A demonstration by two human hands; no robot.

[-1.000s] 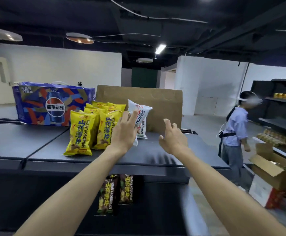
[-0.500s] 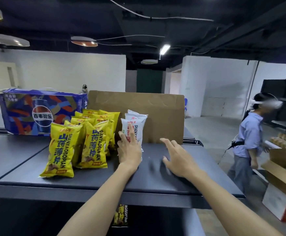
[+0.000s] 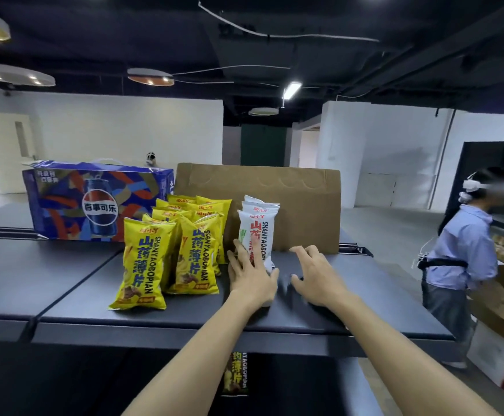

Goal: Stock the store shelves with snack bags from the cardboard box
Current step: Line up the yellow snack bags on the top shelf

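Centrally, the top shelf (image 3: 364,301) is shown as a flat, matte, dark grey panel with a squared front edge. Upon it, glossy yellow snack bags (image 3: 166,250) of crinkled foil are stood upright in two close rows, and just to their right the white snack bags (image 3: 259,226), pillow-shaped with red lettering, are stood one behind another. The left hand (image 3: 252,276) is laid flat against the front white bag, its fingers straight and spread, touching the bag without curling round it. The right hand (image 3: 316,274) is held just beside that bag, palm down over the shelf, fingers spread and relaxed with nothing held; slight blur is seen beneath it. Behind the bags, a plain brown cardboard box (image 3: 304,205) with a raised flap is placed, and at its left a printed blue cola carton (image 3: 94,202). A darker snack bag (image 3: 235,373) is glimpsed on the lower tier. At the right, another person (image 3: 466,250) in a light blue shirt is seen beside an open carton (image 3: 502,307) on the floor.
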